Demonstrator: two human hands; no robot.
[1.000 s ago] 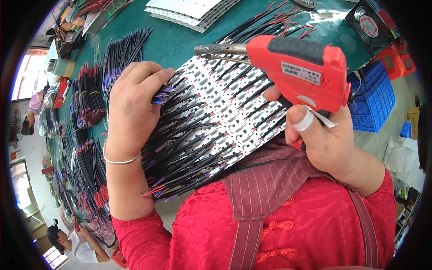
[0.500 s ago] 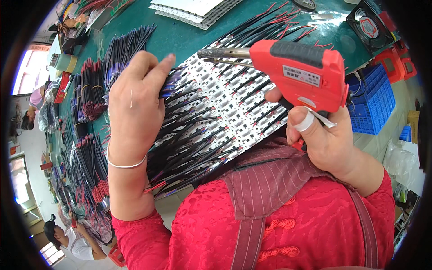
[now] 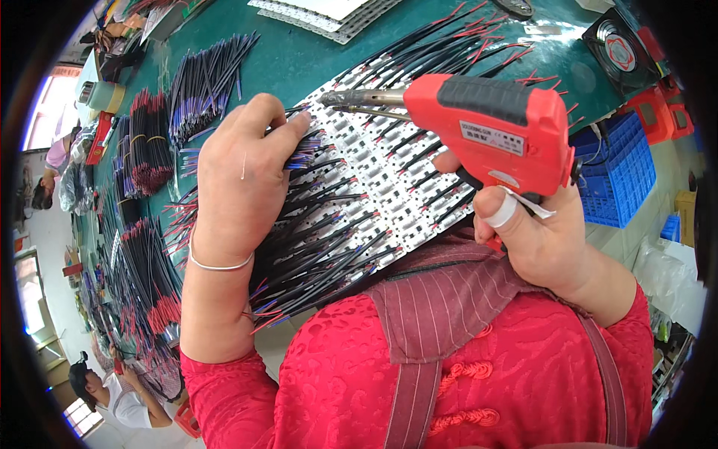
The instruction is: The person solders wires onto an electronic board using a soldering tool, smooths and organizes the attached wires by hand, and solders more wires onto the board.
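My right hand (image 3: 532, 241), with white tape round its thumb, grips a red and black soldering gun (image 3: 486, 131). The gun's dark tip rests over the upper left corner of a white circuit board panel (image 3: 381, 183), which carries rows of small parts and black wires. Close to that tip, my left hand (image 3: 247, 168) is closed round a bunch of thin wires (image 3: 303, 156) with purple-blue ends. Its thumb and forefinger come together at the panel's edge, where the pinched wire end is too small to make out. More black wires (image 3: 321, 258) hang off the panel's near left side.
Bundles of dark wires (image 3: 209, 86) lie on the green table (image 3: 299, 63) to the left. White panels (image 3: 329, 16) are stacked at the back. A black fan (image 3: 615, 49) and a blue crate (image 3: 617, 168) stand right. A co-worker (image 3: 112, 393) sits lower left.
My left hand has moved right, its fingertips now nearer the panel's corner. The soldering gun has shifted slightly left, bringing its tip closer to those fingers.
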